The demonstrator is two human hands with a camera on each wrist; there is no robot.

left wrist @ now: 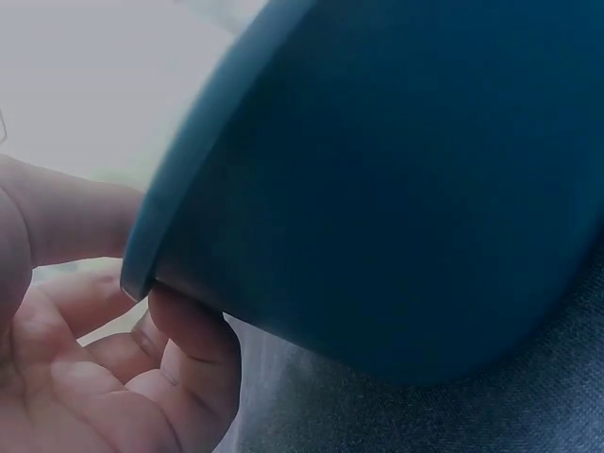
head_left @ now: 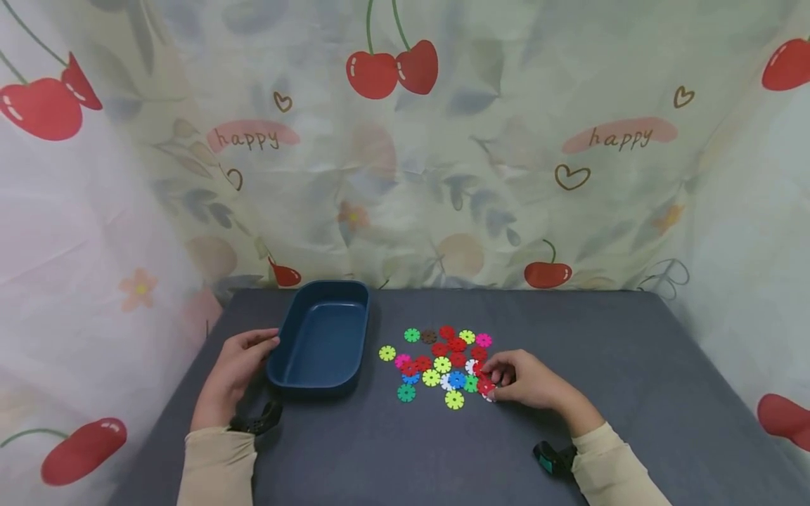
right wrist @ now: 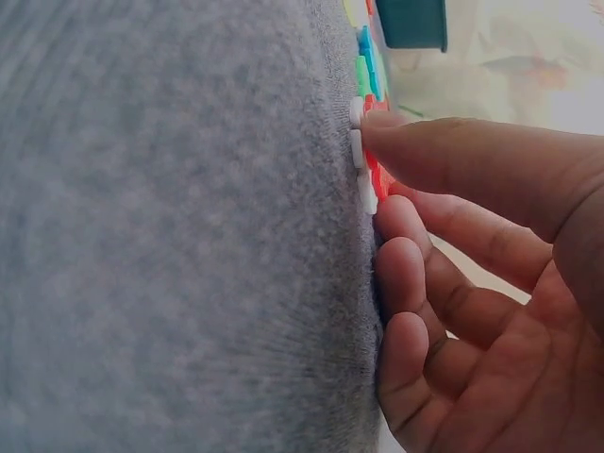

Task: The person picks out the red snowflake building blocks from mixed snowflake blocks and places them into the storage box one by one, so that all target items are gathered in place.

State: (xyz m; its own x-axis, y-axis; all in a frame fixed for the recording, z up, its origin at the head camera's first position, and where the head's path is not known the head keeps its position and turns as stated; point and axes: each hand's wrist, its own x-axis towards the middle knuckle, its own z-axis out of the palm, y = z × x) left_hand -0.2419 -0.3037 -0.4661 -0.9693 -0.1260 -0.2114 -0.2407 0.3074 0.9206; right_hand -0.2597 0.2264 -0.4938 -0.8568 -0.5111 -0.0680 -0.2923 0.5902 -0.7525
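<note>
A deep blue plastic bin point(head_left: 325, 337) stands on the dark cloth. My left hand point(head_left: 240, 365) grips its left rim, with thumb and curled fingers on either side of the rim point(left wrist: 179, 179) in the left wrist view. A loose spread of notched, interlocking plastic discs point(head_left: 441, 365) lies right of the bin, in red, yellow, green, pink, blue, white and brown. At the spread's right edge my right hand point(head_left: 525, 379) pinches a red disc point(right wrist: 377, 175) between thumb and index finger. White discs point(right wrist: 357, 146) lie under it; the other fingers rest curled near the cloth.
The dark grey cloth point(head_left: 405, 450) covers the table. A printed curtain point(head_left: 443, 176) with cherries rises behind the table's far edge and along both sides. A black band point(head_left: 256, 420) is on the left wrist, and a black device point(head_left: 552, 458) sits at the right wrist.
</note>
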